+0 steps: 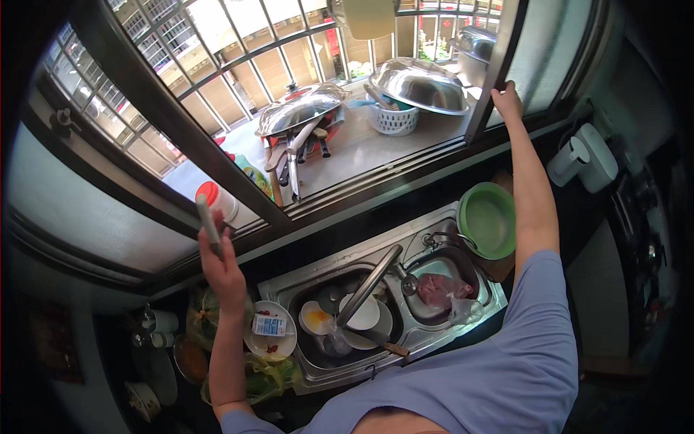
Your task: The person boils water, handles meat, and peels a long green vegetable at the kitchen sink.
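Observation:
My left hand (225, 276) is raised in front of the window at the left and grips a slim object with a pale grey end (207, 218); its kind is unclear. Behind it stands a clear container with a red lid (207, 191). At the upper right, the fingers of my right hand (508, 101) hold the edge of the dark metal frame of a sliding window (497, 68). The window is open in the middle. On the ledge beyond lie a glass lid (303, 108), several knives (293, 173) and a white perforated basket (394, 120) under a metal bowl (420, 87).
Below is a double steel sink (347, 259) with a faucet (371, 285), dishes (360, 313) and a knife with a wooden handle (397, 349). Bagged raw meat (442, 290) lies in the right basin, beside a green basin (488, 219). A plate (282, 347) and bagged greens (265, 377) are at left.

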{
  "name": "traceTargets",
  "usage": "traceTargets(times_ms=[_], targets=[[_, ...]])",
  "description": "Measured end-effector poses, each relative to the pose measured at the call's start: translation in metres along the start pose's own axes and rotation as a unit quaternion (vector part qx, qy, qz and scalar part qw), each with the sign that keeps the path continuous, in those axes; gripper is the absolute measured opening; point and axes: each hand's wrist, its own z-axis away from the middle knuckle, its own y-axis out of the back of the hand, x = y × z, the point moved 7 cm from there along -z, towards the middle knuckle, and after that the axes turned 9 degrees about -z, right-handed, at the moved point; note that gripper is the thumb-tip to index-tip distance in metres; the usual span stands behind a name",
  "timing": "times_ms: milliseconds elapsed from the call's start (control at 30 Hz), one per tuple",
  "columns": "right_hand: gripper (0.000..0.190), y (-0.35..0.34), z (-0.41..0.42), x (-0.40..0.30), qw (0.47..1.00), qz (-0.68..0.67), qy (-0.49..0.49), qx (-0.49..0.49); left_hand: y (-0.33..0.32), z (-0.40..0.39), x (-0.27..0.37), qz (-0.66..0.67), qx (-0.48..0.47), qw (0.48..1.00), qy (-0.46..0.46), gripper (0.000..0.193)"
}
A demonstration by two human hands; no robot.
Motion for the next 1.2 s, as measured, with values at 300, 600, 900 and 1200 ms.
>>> traceTargets(times_ms=[300,600,900,1200], targets=[[0.052,-0.020,0.067,-0.078,0.988,-0.037,0.109,-0.103,-0.014,-0.037,-0.016,-0.165,0.022,0.981,-0.103,0.039],[0.057,-0.034,0.158,-0.172,0.980,-0.031,0.116,-0.159,-0.013,-0.046,-0.057,0.112,-0.066,0.987,0.090,0.040],[0.064,-0.054,0.214,-0.218,0.978,-0.057,0.094,-0.179,-0.061,-0.050,-0.016,0.187,-0.159,0.966,0.075,0.049],[0.047,-0.059,0.202,-0.186,0.926,-0.133,0.180,-0.303,-0.184,-0.070,0.070,0.178,-0.238,0.954,-0.047,0.030]])
